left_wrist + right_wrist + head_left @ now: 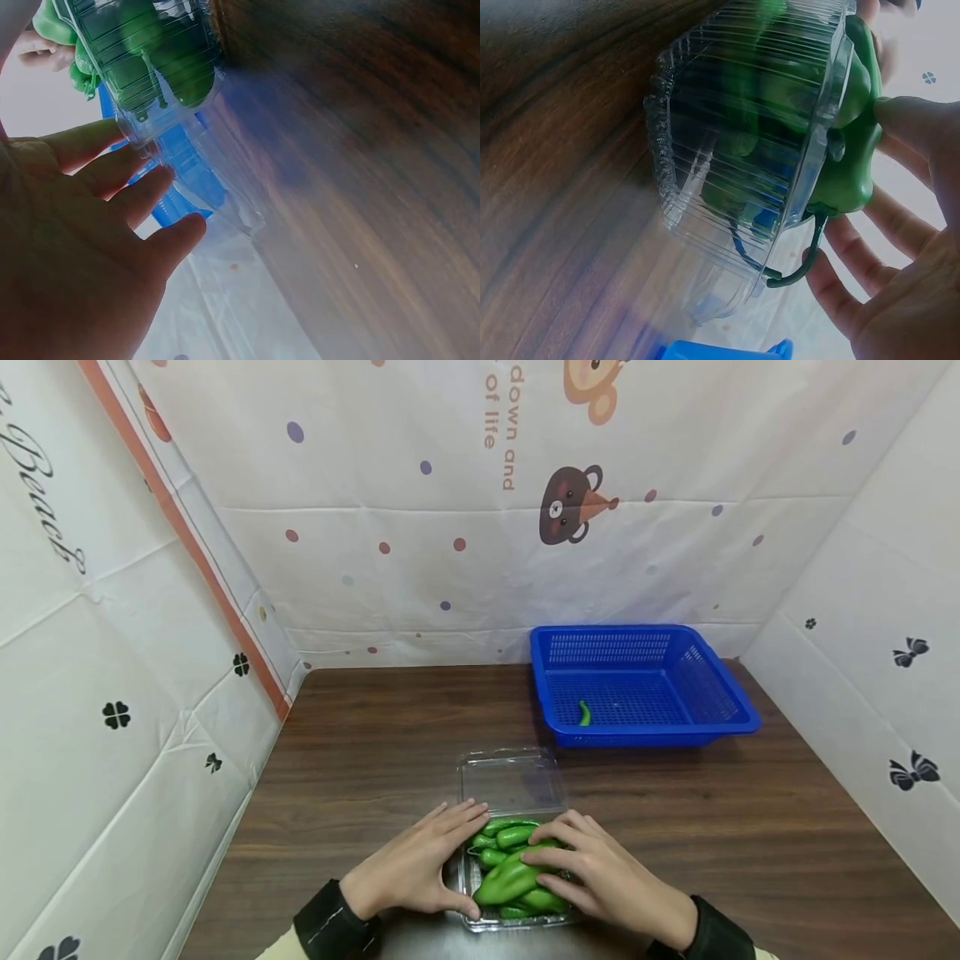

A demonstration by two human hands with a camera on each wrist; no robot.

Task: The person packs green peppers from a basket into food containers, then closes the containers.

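Observation:
Several green peppers [516,836] fill a clear plastic clamshell box [480,927] near the table's front. Its transparent lid [513,781] lies folded back on the far side. My left hand [427,864] is spread along the box's left side, thumb at the near corner, fingertips against the plastic in the left wrist view. From the right, my right hand [607,872] holds a large green pepper [506,881] on top of the pile. In the right wrist view, the thumb presses this pepper [855,172] and the other fingers reach behind it, near a curved stem [811,251].
A blue plastic basket [645,731] stands at the back right, with one small green chili [585,713] inside. The brown wooden table [360,760] is bordered by white printed sheets [360,585] at the back and both sides.

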